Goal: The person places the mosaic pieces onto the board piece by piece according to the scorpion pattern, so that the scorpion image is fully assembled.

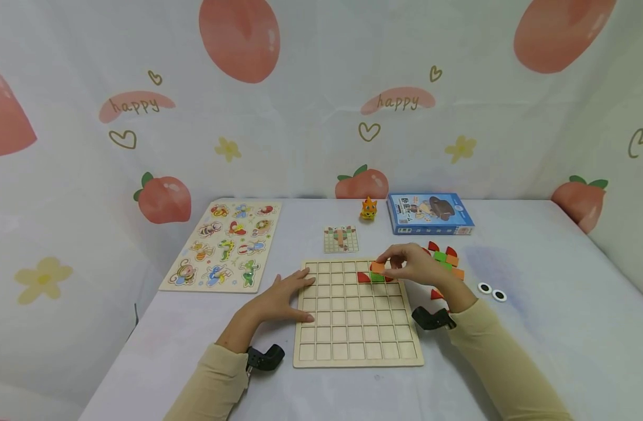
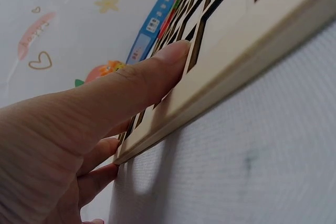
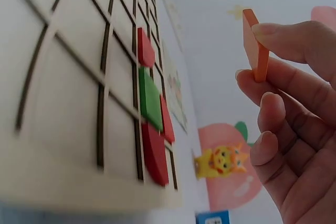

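White table (image 1: 537, 327), peach-print backdrop (image 1: 311, 88), left hand (image 1: 282, 298) flat on grid board (image 1: 353, 345), right hand (image 1: 413, 264) pinching orange tile (image 1: 377, 267)

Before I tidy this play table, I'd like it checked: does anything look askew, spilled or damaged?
Nothing stands out. The wooden grid board lies flat and square, with red and green tiles seated in its cells. The right hand pinches an orange tile; the left hand rests on the board's edge. Loose tiles sit bunched beside it.

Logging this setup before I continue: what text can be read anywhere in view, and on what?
"happy" on the backdrop cloth, left of centre.
"happy" again on the backdrop, right of centre.
Blue box: printed characters on its lid, too small to read.
Pattern card and animal puzzle board: no readable text.
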Demonstrator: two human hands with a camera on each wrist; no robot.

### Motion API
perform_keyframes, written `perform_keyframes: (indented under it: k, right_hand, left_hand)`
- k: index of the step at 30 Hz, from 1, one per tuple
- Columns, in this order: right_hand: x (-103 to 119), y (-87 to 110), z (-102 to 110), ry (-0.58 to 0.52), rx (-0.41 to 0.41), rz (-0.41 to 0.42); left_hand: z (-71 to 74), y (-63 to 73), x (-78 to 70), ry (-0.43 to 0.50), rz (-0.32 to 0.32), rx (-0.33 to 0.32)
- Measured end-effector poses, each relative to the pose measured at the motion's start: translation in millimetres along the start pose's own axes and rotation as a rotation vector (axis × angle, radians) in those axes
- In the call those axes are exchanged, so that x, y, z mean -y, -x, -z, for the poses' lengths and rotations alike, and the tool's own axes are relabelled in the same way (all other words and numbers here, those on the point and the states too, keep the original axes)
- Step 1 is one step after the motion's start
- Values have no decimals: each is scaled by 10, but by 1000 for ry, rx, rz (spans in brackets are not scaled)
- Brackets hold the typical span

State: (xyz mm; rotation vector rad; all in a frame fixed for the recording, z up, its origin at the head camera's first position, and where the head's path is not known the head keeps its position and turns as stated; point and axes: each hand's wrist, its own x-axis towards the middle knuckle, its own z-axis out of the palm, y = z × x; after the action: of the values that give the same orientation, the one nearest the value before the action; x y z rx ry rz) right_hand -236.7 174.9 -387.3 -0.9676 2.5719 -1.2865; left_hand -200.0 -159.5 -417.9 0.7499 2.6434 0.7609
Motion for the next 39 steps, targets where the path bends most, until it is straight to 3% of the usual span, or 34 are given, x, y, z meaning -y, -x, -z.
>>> perform_keyframes:
  k: [9, 20, 30, 39]
  right_hand:
    - [-25, -233, -165, -66, 15, -5]
    - [-55, -416, -315, -58, 44, -30]
    - [-122, -490, -427, -57, 73, -99]
    - [-136, -478, -478, -29, 96, -94]
  left_hand:
    - [7, -3, -1, 1, -5, 3]
    - [5, -9, -11, 0, 3, 6]
    - [5, -9, -6, -3, 0, 8]
    - [2, 0, -9, -13, 9, 6]
